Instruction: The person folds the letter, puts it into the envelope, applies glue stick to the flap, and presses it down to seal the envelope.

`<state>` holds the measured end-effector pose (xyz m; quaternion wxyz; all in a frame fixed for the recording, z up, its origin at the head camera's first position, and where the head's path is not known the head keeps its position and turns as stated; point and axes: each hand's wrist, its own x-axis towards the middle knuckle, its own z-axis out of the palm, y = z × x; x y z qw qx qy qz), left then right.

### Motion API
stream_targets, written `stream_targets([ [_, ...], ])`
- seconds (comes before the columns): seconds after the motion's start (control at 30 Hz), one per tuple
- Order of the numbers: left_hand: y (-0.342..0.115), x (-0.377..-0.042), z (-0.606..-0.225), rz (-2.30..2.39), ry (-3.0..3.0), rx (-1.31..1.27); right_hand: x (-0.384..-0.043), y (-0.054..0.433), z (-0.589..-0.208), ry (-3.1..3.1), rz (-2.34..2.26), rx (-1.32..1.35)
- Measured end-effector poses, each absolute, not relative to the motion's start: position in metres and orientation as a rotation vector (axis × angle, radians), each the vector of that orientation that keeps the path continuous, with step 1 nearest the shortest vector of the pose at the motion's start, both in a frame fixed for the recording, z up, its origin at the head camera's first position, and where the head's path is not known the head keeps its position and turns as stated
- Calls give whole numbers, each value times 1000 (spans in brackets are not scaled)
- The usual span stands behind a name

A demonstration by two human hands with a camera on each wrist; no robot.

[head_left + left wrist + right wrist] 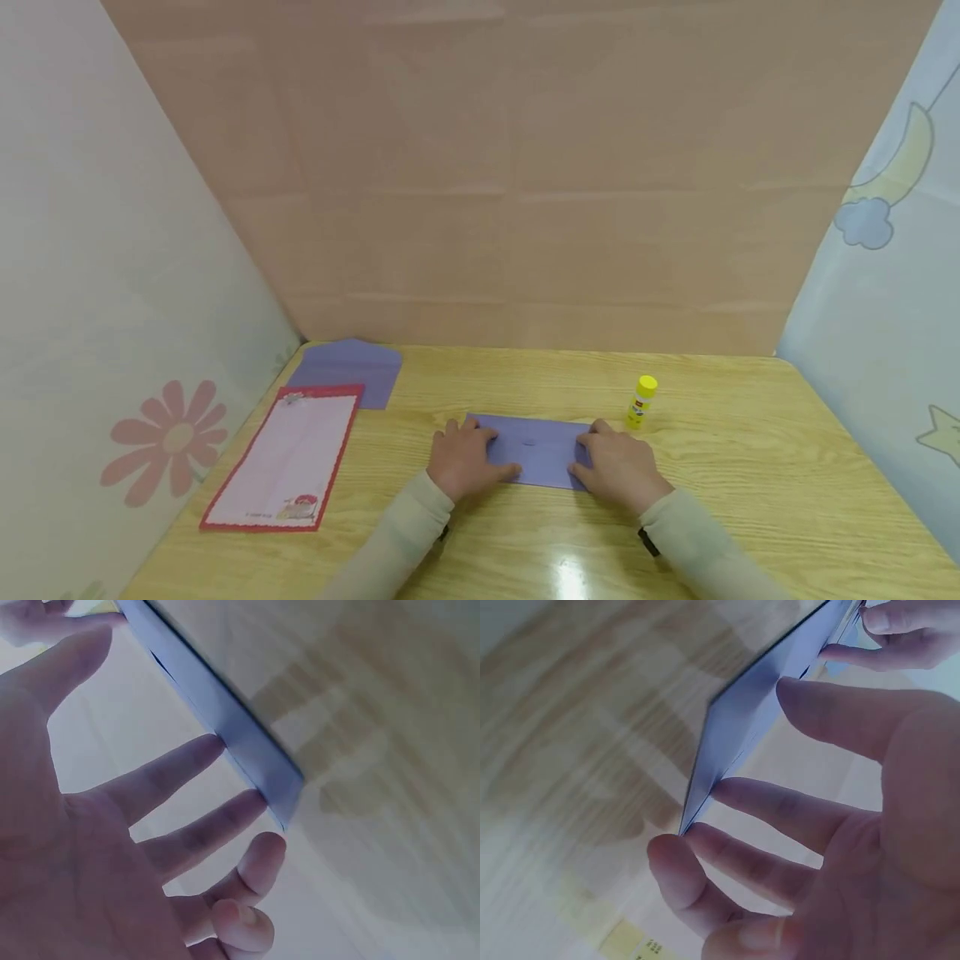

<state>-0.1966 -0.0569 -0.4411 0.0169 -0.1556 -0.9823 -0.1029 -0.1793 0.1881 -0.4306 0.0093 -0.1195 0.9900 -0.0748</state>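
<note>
A purple envelope (542,458) lies flat on the wooden table, its flap side up with a small notch near the middle. My left hand (462,461) rests on its left end, and my right hand (621,468) on its right end. In the left wrist view, two extended fingertips touch the envelope (251,746) while the other fingers bend loosely beside it. The right wrist view has the thumb and fingertips touching the envelope (739,724) from above. Neither hand is curled round it.
A yellow-capped glue stick (642,402) stands upright beyond my right hand. To the left lies a red-bordered sheet of letter paper (288,458), overlapping a second purple envelope (352,367) with its flap raised. Covered panels (525,183) enclose the table's back and sides.
</note>
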Motion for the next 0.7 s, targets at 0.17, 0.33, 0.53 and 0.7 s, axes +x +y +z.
stream_targets([
  [0.17, -65, -202, -442, -301, -3006, -448, -181, 191, -431, 3078, -236, -358],
  [0.33, -70, -206, -441, -369, -3038, -471, -186, 196, -434, 3082, -254, -351],
  [0.53, -68, -207, -440, -479, -3029, -557, -188, 186, -434, 3098, -296, -441],
  [0.7, -52, -205, -443, -473, -3038, -688, -187, 165, -436, 3082, -331, -514],
])
